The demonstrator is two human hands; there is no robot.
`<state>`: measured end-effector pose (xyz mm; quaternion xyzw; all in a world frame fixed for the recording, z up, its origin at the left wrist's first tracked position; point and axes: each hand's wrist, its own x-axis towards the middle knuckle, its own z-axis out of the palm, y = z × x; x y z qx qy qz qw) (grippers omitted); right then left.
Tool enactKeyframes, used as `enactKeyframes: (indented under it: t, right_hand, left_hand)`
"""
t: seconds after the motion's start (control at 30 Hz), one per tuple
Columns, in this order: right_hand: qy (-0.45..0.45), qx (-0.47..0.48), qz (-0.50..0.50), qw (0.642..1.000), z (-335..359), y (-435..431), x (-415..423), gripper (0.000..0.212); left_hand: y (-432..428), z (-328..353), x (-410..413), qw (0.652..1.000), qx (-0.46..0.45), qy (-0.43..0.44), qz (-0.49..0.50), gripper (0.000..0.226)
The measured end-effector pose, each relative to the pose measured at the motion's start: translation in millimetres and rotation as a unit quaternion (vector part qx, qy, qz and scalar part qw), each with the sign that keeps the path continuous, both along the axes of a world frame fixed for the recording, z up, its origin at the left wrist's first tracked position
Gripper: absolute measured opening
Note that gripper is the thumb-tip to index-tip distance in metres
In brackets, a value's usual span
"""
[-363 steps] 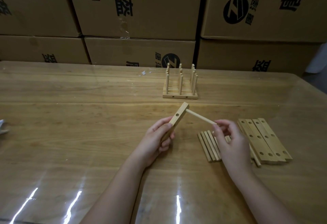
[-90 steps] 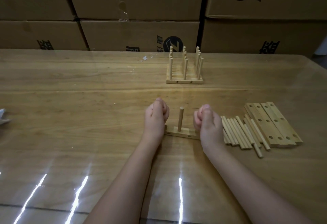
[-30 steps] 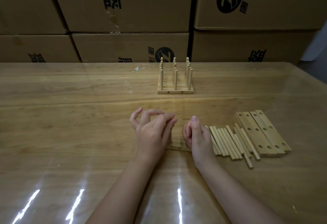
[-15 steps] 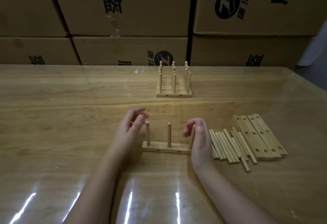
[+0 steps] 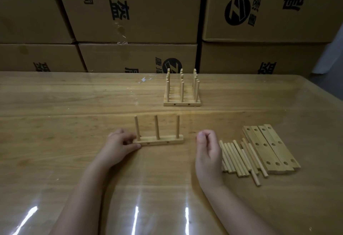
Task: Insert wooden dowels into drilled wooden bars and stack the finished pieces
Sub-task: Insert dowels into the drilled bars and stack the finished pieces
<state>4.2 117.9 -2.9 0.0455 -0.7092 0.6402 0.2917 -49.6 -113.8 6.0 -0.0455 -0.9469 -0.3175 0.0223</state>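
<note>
Stacked cardboard boxes (image 5: 130, 8) with black print stand behind a glossy wooden table (image 5: 55, 104); dim light.

Left half of bench (image 5: 55, 123): open lane, near edge to far edge.
Near centre: bar (image 5: 159, 142) with three upright dowels blocks any low sweep across it. Left hand (image 5: 118, 145) grips its left end. Right hand (image 5: 207, 149), loosely curled, sits right of bar with small gap between.
Bare strip runs between bar and finished stack (image 5: 181, 103) farther back.
Right near side crowded: loose dowels (image 5: 235, 158) lie against drilled bars (image 5: 269, 147).
Cardboard boxes (image 5: 139, 12) wall off far edge.
</note>
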Motion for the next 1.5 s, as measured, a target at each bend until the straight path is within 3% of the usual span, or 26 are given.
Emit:
enactKeyframes:
  t: [0.13,0.27,0.4,0.77,1.07,1.23,1.5]
  right_hand:
    - [-0.035,0.084,0.060,0.994,-2,-4,0,0.031]
    - [-0.059,0.132,0.053,0.988,-2,-3,-1,0.031]
    - [-0.067,0.125,0.048,0.989,-4,-3,-2,0.031]
    - [-0.152,0.059,0.078,0.984,-10,-1,-18,0.031]
    - [-0.151,0.052,0.091,0.983,-11,0,-19,0.031]
    - [-0.159,0.054,0.099,0.981,-10,0,-18,0.031]
    - [-0.161,0.075,0.095,0.979,-14,0,-18,0.029]
  left_hand:
    - [7,-11,-19,0.999,-0.007,0.014,0.049,0.026]
    - [33,-12,-59,0.996,-0.065,0.033,0.051,0.026]
    - [64,-11,-95,0.993,-0.115,0.038,0.009,0.030]
    - [103,-8,-146,0.995,-0.024,0.022,0.100,0.044]
    - [107,-13,-152,0.993,-0.050,0.043,0.098,0.045]
    - [105,-13,-134,0.995,-0.009,0.051,0.090,0.039]
    - [112,-6,-53,0.985,0.164,0.058,-0.010,0.016]
